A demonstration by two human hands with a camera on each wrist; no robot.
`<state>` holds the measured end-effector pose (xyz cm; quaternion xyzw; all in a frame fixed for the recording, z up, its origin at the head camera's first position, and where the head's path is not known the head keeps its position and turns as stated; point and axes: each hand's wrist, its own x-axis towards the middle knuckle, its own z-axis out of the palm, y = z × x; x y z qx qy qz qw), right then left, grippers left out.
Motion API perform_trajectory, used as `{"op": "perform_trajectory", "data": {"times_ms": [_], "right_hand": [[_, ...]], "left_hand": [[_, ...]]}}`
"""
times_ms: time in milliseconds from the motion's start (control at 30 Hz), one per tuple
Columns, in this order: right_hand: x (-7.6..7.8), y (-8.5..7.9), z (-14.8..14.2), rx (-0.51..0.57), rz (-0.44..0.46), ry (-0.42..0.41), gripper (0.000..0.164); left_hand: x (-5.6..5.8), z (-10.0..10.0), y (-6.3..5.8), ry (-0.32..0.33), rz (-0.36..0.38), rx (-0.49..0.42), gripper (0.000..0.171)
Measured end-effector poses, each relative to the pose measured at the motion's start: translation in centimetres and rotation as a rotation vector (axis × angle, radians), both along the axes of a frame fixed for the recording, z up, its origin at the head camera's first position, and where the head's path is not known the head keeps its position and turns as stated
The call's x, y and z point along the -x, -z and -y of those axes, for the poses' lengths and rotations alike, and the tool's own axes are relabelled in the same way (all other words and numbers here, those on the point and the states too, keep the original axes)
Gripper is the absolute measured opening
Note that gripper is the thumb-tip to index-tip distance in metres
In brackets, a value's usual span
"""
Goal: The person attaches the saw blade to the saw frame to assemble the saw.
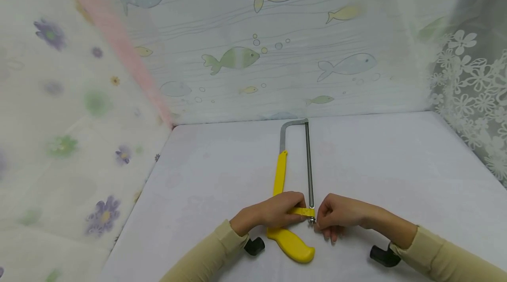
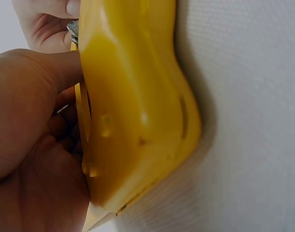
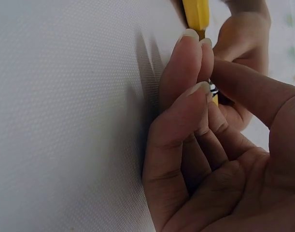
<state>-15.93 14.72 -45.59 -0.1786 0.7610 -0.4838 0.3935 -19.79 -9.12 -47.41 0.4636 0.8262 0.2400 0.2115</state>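
A hacksaw [image 1: 280,172] with a yellow handle [image 1: 295,247] and a grey steel front bow lies on the white table, its blade [image 1: 309,163] on the right side. My left hand [image 1: 277,209] grips the yellow frame near the blade's near end. At that end sits a small metal wing nut [image 1: 311,220]. My right hand [image 1: 344,214] has its thumb and fingertips curled at the wing nut and pinches it. The right wrist view shows the nut [image 3: 213,88] partly hidden behind the fingers. In the left wrist view the yellow handle [image 2: 133,96] fills the middle, beside the left palm.
The white-covered table [image 1: 222,154] runs back to a curtain [image 1: 277,84] printed with fish. Flower-patterned cloth [image 1: 75,132] hangs on the left and white lace [image 1: 471,84] on the right. Black devices [image 1: 255,246] sit under both wrists.
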Motion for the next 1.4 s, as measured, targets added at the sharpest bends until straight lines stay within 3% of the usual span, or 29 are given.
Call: {"op": "perform_trajectory", "data": {"times_ms": [533, 1400], "right_hand": [[-0.18, -0.32, 0.62, 0.013, 0.053, 0.013, 0.037], [0.09, -0.17, 0.19, 0.004, 0.022, 0.003, 0.030]], "left_hand": [[-0.12, 0.00, -0.07, -0.005, 0.014, -0.001, 0.007], [0.23, 0.02, 0.44, 0.007, 0.014, -0.005, 0.011]]}}
